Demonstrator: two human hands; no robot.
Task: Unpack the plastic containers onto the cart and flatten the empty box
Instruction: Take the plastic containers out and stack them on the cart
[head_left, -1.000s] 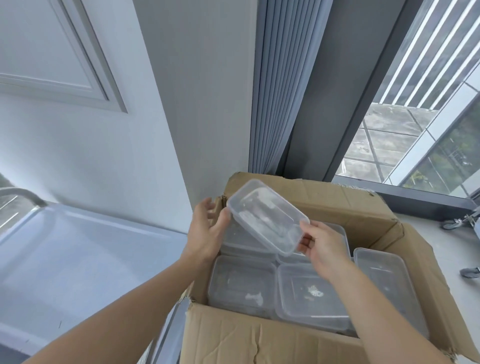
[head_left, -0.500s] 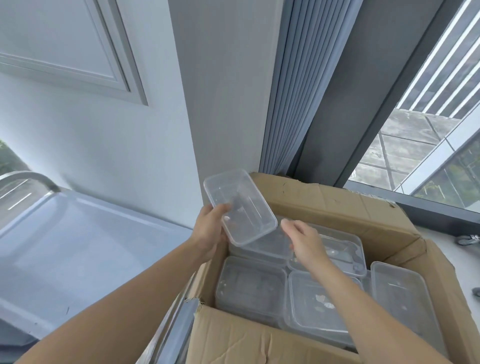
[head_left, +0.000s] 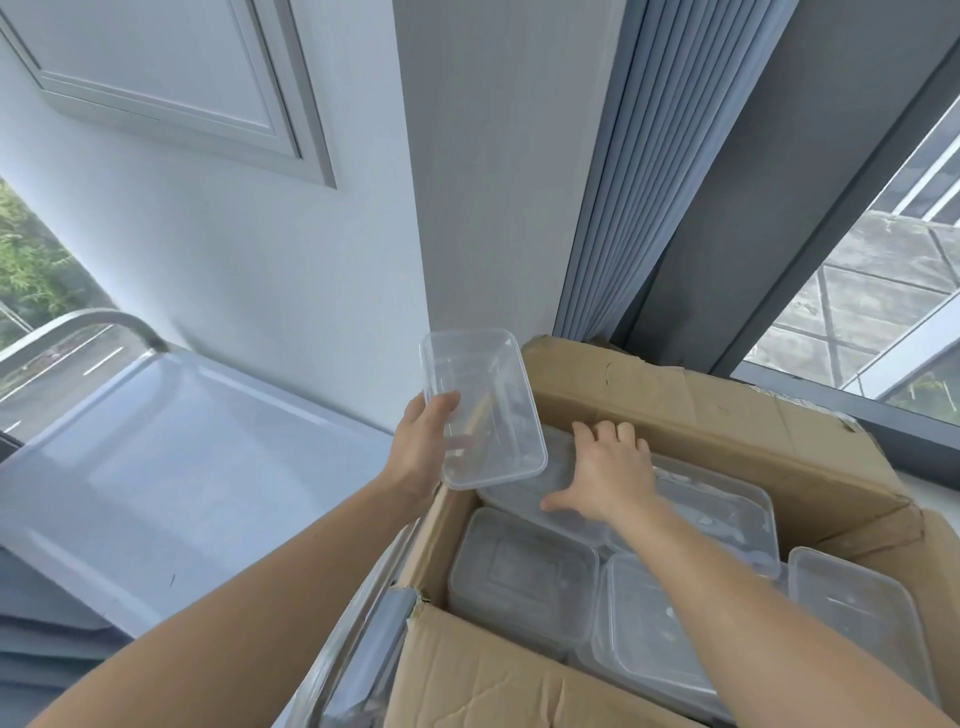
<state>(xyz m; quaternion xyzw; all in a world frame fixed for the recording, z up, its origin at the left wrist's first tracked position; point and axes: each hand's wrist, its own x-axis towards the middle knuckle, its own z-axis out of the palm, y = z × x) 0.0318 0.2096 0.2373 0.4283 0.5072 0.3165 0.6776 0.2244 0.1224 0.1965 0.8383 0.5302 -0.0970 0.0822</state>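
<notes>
A: Hands?
B: My left hand (head_left: 421, 447) clamps a clear container (head_left: 483, 410) over the box (head_left: 675, 395)'s far-left corner, beside the cart (head_left: 182, 457). Right hand (head_left: 608, 478) lies on a packed container (head_left: 519, 499); can't tell its grip.

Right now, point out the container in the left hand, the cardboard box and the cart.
held container (head_left: 493, 384), head view, its clear base.
cardboard box (head_left: 675, 405), head view, far flap.
cart (head_left: 197, 467), head view, top shelf surface.

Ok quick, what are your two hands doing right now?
Left hand: holding a clear container.
Right hand: palm down on another container inside the box; whether it grips cannot be told.
</notes>
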